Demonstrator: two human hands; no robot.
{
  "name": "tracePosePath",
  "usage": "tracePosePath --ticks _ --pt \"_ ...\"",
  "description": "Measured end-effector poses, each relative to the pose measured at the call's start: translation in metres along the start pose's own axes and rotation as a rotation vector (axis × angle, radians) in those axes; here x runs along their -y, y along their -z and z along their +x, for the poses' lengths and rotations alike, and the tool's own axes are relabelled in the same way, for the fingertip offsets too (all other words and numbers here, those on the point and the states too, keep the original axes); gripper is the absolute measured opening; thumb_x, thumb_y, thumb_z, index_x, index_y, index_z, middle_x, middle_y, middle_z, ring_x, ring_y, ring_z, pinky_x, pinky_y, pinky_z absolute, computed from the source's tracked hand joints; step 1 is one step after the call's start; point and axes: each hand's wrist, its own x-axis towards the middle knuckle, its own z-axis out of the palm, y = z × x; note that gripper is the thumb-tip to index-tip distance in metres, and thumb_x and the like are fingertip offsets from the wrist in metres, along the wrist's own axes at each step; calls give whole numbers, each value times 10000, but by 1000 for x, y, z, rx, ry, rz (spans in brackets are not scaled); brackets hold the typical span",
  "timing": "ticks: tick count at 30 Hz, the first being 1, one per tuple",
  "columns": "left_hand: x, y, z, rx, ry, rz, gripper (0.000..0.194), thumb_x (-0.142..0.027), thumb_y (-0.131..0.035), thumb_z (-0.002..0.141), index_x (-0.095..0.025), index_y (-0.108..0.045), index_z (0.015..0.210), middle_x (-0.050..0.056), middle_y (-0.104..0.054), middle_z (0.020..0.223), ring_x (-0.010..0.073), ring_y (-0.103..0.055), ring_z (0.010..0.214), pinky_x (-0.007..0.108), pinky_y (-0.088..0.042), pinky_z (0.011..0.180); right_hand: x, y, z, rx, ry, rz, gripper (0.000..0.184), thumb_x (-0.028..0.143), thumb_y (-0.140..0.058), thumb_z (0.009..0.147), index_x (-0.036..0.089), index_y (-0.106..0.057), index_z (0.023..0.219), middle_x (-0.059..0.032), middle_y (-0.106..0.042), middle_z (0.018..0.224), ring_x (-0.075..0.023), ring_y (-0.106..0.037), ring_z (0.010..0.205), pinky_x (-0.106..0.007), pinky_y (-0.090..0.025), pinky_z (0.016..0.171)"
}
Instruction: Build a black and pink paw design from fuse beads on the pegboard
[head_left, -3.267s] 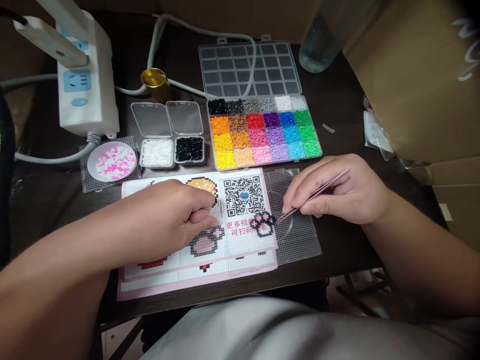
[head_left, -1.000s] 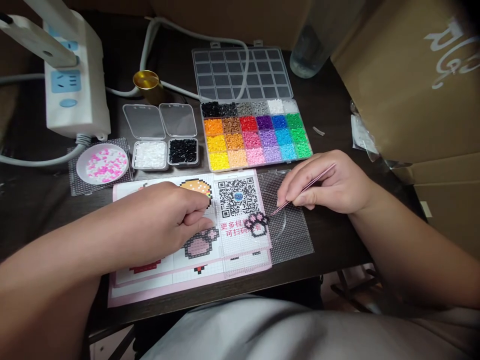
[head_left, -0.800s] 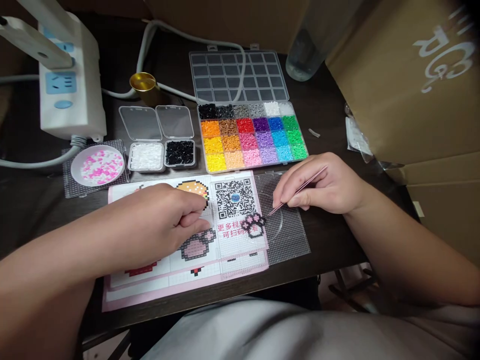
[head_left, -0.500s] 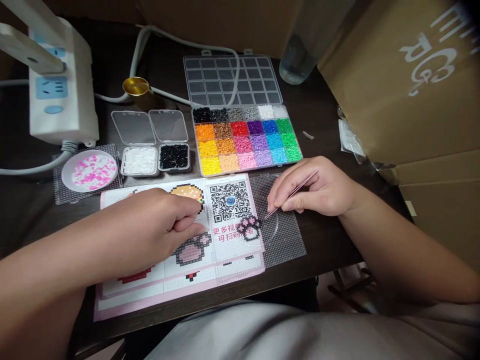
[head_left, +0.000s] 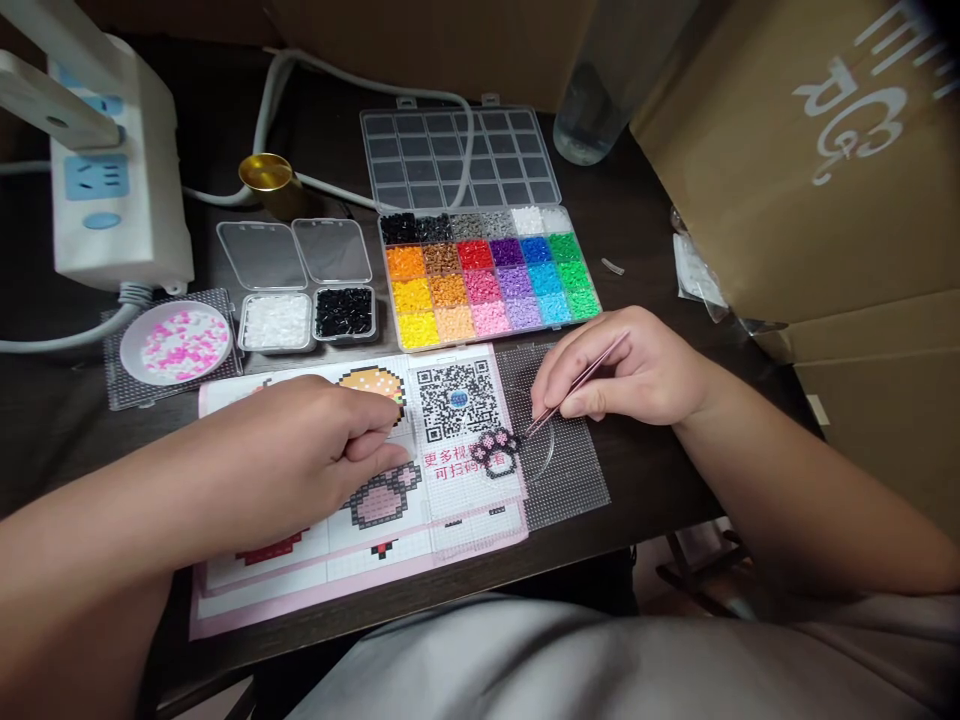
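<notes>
My right hand (head_left: pixel 626 370) is closed around a pair of thin tweezers (head_left: pixel 581 383). Their tips point down-left, beside a paw shape made of black and pink beads (head_left: pixel 499 455). That paw lies on a clear pegboard (head_left: pixel 574 480), which overlaps the printed pattern sheet (head_left: pixel 270 595) and the dark table. Over the left half of the sheet rests my left hand (head_left: pixel 337 435), its fingers curled and thumb near the index finger. Whatever those fingers hold, if anything, is hidden. A pink-and-black printed pattern (head_left: pixel 379 500) shows just under the left thumb.
Behind the sheet stands an open bead box (head_left: pixel 487 275) with many colours. To its left are small boxes of white beads (head_left: pixel 276 322) and black beads (head_left: pixel 345 312), a dish (head_left: pixel 176 342) of pink and white beads, a gold cup (head_left: pixel 268 180) and a power strip (head_left: pixel 112 190). Cardboard (head_left: pixel 825 240) walls the right.
The whole view has shifted slightly. Both hands, the tweezers and the bead paw keep nearly the same places relative to one another.
</notes>
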Motion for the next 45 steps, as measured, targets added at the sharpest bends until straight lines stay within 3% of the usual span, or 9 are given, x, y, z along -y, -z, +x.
tracePosePath --ticks 13,24,30,45 --pt "2 -2 5 -34 16 -56 447 -475 -587 860 -233 -375 551 -8 -470 457 130 -363 405 309 -268 412 -1 1 -1 11 23 -23 115 204 -796 884 91 -810 902 -116 -824 894 -102 -741 672 -128 -564 559" --pt "3 -3 6 -13 61 -53 431 -480 -587 859 -232 -398 561 -2 -492 482 134 -372 424 316 -274 429 0 1 -1 22 21 -45 76 159 -773 890 88 -801 897 -102 -821 895 -81 -714 636 -104 -526 495" --pt "4 -4 4 -45 2 -54 429 -451 -584 873 -231 -387 561 -12 -475 469 121 -366 413 300 -261 417 0 1 -1 20 32 -30 47 87 -772 866 99 -806 897 -87 -821 888 -75 -708 638 -99 -522 493" --pt "6 -5 4 -54 -14 -48 438 -500 -539 880 -231 -399 565 -17 -478 468 113 -361 410 285 -248 409 -1 0 -2 23 20 -63 52 152 -776 886 120 -816 896 -86 -822 898 -89 -714 649 -136 -534 522"
